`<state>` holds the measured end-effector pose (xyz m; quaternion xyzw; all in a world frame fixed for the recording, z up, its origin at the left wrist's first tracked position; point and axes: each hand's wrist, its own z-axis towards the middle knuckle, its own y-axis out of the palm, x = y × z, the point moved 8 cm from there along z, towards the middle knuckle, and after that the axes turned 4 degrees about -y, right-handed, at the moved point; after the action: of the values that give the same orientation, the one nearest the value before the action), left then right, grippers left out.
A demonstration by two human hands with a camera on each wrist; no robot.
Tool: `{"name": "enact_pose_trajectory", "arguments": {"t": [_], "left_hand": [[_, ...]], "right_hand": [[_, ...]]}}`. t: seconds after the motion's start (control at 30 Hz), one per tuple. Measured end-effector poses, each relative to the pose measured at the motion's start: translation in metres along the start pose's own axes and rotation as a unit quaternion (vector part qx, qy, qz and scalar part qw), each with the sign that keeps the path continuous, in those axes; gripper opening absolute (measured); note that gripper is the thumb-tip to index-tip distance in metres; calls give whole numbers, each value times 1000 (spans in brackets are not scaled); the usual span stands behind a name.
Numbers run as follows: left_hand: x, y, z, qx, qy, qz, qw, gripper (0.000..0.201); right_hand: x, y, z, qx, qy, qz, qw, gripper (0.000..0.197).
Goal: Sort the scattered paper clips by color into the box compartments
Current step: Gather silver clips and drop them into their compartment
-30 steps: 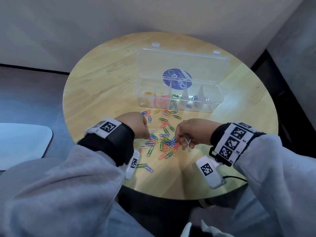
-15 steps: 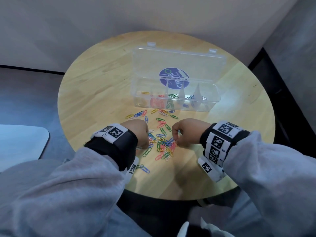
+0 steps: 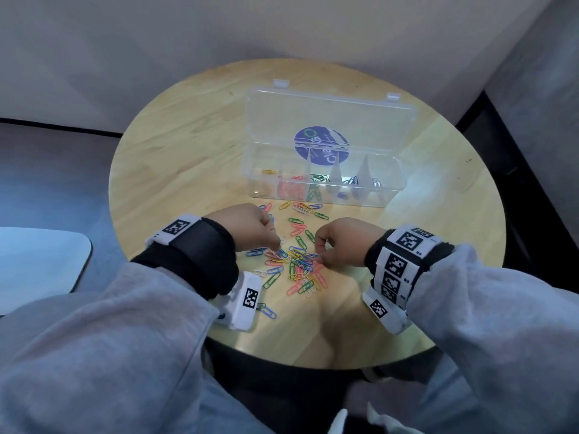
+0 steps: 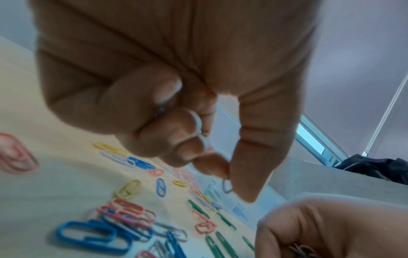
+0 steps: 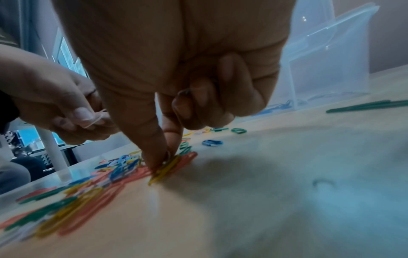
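Several coloured paper clips (image 3: 297,264) lie in a loose pile on the round wooden table (image 3: 175,158), in front of the clear compartment box (image 3: 326,198). My left hand (image 3: 277,249) is at the pile's left edge; its curled fingers hold white clips (image 4: 198,125), and thumb and forefinger pinch a dark clip (image 4: 227,185). My right hand (image 3: 318,257) is at the pile's right side. Its thumb and forefinger (image 5: 164,157) press down on a yellow clip (image 5: 163,170), while its curled fingers hold greyish clips (image 4: 302,249).
The box lid (image 3: 326,120) stands open behind the compartments, which hold yellow, pink, green, blue and dark clips apart. Stray clips lie between the hands and the box, and a blue pair (image 3: 268,310) lies near the table's front edge. A pale seat (image 3: 37,258) is at the left.
My right hand has turned and lowered its fingertips into the pile, having held a silvery clip up a second ago. My left hand has shifted slightly right onto the pile's edge.
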<state>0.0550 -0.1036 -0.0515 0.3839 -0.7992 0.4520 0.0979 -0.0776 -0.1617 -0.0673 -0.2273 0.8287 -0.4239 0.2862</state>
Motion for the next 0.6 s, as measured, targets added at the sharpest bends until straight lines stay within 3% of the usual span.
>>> {"name": "enact_pose_trajectory", "arguments": {"t": [0.17,0.33,0.43,0.6], "left_hand": [[-1,0,1,-18,-9,-117,993,26],[3,-2,2,-27,-9,-241,970,29],[5,-4,-1,-26,-3,-309,951,34],[7,-4,-1,-34,-7,-415,909,27]], "right_hand": [[7,-10,-1,11,6,13,1000,17],[8,-25,-7,37,3,14,999,12],[9,-32,-11,47,-8,60,997,28],[21,-18,-17,-30,44,209,977,25]]}}
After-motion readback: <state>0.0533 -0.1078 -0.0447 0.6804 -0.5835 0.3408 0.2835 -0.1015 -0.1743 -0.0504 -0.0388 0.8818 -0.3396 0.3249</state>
